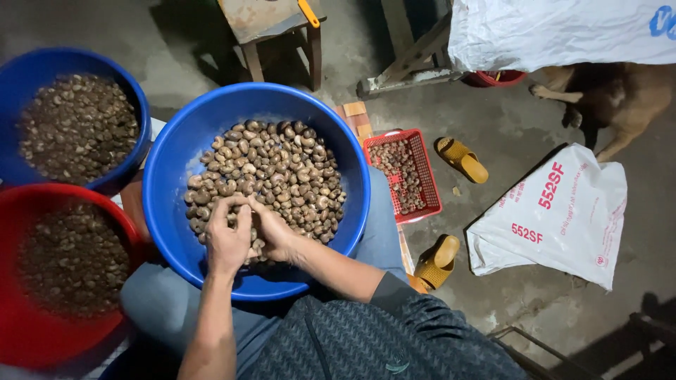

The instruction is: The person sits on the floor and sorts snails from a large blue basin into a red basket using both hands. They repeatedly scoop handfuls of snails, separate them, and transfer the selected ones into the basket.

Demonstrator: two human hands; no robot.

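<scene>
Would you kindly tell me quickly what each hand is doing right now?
Left hand: fingers curled in the blue basin, pinching a nut from the nuts.
Right hand: fingers curled against the left; what it holds cannot be told.

blue basins point(176, 162): 2 | red basin point(14, 211): 1 | yellow sandals point(461, 159): 2 | white sacks point(563, 218): 2

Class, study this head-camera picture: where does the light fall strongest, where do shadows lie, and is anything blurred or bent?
Head view: light falls brightest on the blue basin and its nuts, where the left hand and right hand meet; the red basin and the frame's corners sink into shadow; the white sack glares slightly; edges bow mildly; nothing is noticeably blurred.
</scene>
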